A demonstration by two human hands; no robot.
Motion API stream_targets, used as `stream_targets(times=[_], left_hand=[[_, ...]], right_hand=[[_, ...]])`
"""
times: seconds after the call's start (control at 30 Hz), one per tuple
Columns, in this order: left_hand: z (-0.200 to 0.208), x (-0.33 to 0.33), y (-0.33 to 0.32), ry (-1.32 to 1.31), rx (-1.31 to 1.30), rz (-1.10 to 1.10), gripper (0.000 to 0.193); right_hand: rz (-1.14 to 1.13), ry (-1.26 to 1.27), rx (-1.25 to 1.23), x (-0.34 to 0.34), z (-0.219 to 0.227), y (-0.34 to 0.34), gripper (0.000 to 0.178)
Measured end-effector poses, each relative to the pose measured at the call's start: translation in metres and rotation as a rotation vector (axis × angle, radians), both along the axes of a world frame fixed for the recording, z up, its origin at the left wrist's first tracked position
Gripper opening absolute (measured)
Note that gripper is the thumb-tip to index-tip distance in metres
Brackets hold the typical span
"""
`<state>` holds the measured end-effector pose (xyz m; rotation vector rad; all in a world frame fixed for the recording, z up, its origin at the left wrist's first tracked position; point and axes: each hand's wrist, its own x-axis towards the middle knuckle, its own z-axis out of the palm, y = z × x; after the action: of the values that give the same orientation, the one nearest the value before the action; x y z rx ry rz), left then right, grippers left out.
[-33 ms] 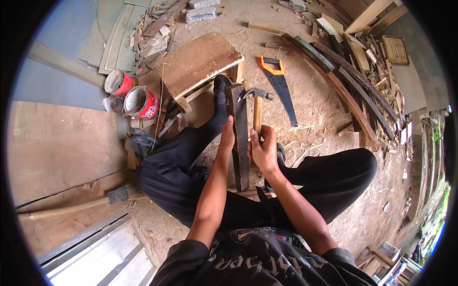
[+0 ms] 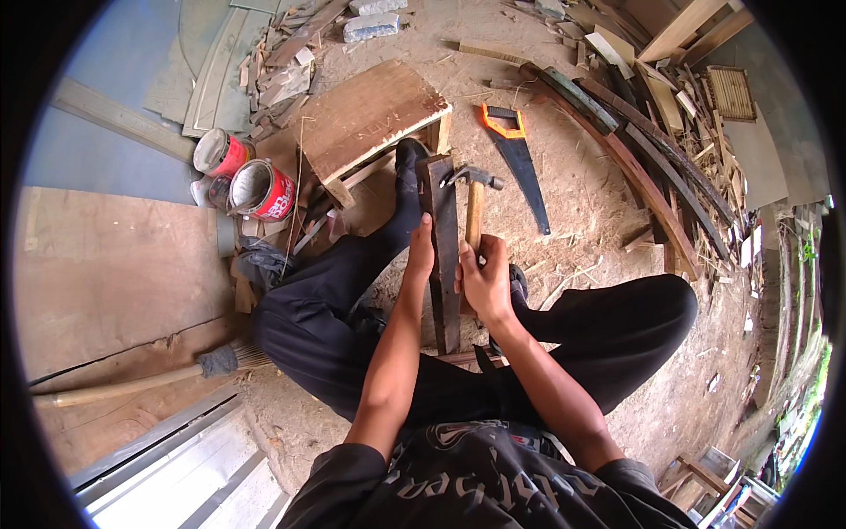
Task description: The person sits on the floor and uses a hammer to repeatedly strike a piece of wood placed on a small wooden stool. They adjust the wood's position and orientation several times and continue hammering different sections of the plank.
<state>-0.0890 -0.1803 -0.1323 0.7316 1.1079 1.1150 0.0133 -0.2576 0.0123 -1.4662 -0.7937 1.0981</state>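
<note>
Clamped on a dark beam (image 2: 446,256) with the left hand (image 2: 422,249), fingers out of sight underneath; wrapped round the hammer (image 2: 476,204) by its handle with the right hand (image 2: 485,277), claw at the beam's far end, touching or just beside, can't quite tell. Liable to skid toward the left hand if pulled hard against a loose hold. Over left, a front bucket (image 2: 277,199) and a rear bucket (image 2: 234,157), both open-topped, contents unclear.

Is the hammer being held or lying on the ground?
Held: the right grip wraps around the wooden handle of the hammer.
</note>
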Motion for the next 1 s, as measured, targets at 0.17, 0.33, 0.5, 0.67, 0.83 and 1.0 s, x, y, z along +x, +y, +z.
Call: stream_targets(times=[0.17, 0.33, 0.5, 0.67, 0.83, 1.0], left_hand=[[0.002, -0.008, 0.008, -0.116, -0.031, -0.050, 0.063], [-0.007, 0.000, 0.009, 0.002, -0.008, 0.014, 0.064], [0.024, 0.008, 0.004, 0.059, 0.019, -0.028, 0.063], [0.020, 0.006, 0.006, -0.003, 0.008, -0.043, 0.063], [0.006, -0.002, 0.006, -0.007, -0.007, -0.020, 0.067], [-0.003, -0.007, 0.010, -0.048, -0.021, -0.037, 0.067]], right_hand=[[0.087, 0.114, -0.091, 0.004, 0.015, -0.013, 0.026], [0.010, -0.243, 0.083, -0.007, -0.015, -0.005, 0.032], [-0.040, -0.299, 0.096, -0.019, -0.020, -0.008, 0.037], [-0.024, -0.378, 0.200, -0.013, -0.027, -0.012, 0.040], [-0.020, -0.538, 0.116, 0.004, -0.053, -0.022, 0.037], [-0.144, -0.325, 0.087, -0.005, -0.028, 0.004, 0.047]])
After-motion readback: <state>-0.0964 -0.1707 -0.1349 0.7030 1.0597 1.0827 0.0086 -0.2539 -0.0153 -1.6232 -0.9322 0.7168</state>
